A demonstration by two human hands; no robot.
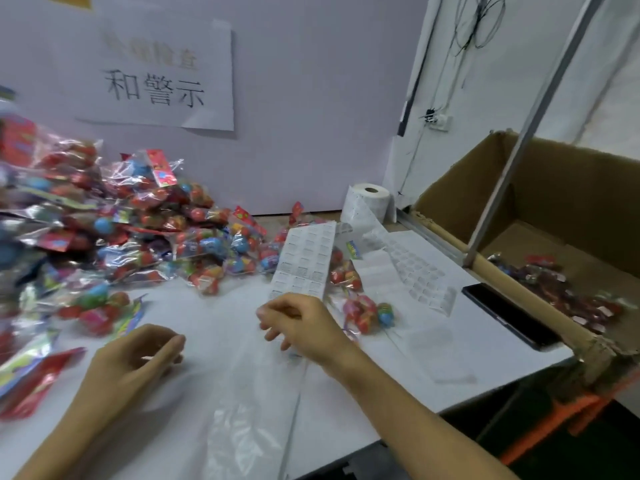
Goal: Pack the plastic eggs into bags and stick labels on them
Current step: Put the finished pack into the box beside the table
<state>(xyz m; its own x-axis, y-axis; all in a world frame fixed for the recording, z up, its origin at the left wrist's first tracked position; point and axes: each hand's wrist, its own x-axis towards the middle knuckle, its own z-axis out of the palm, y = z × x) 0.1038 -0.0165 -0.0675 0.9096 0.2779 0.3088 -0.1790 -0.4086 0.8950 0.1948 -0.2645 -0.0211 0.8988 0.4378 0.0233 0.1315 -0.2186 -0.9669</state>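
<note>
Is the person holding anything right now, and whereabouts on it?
The right hand pinches the label sheet at its near bottom edge. The left hand seems to hold nothing, though blur makes that uncertain.

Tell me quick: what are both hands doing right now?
Left hand: fingers loosely curled, holding nothing visible.
Right hand: fingers curled at the label strip; whether it pinches it cannot be told.

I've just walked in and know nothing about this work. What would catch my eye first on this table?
A big heap of clear bags stuffed with bright plastic eggs fills the table's left side. In the middle, the person's right hand is raised at the lower end of a strip of white labels that runs from a roll by the wall. At the right, an open cardboard box holds more bags.
</note>
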